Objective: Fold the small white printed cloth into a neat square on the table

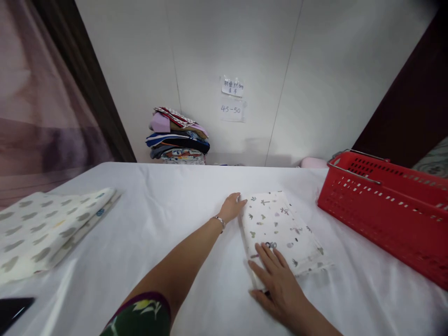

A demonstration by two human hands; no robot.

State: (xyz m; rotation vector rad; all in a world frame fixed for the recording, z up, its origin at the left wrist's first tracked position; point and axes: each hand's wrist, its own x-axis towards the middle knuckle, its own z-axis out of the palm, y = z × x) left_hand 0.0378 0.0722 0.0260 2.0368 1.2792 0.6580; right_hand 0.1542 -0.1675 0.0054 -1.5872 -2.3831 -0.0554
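Here, seen from the camera on my head, nothing lay between my hands and the folded cloth (280, 226). The white table cover (157, 210) stretched bare around it. Well off to my left sat a second folded cloth with grey leaf shapes (45, 228), and a dark flat object (14, 310) showed at the near left corner, too cut off to identify. Against the far wall stood a stack of folded fabrics (178, 137) in mixed colours, with two paper notes (233, 98) taped above it. A pink thing (313, 162) peeked over the table's back edge.

To my right was a red plastic basket (385, 219) with a metal handle lying along its rim. The angle hid whatever it held.

The folded cloth lay right of the table's centre, near the basket but apart from it. It was a thick white rectangle dotted with small prints, set at a slant. My left hand (231, 207), a bracelet (220, 219) at the wrist, touched its far left corner with fingers curled; I cannot tell whether they pinched the edge. My right hand (280, 284) lay flat on the near corner, fingers spread wide, gripping nothing.
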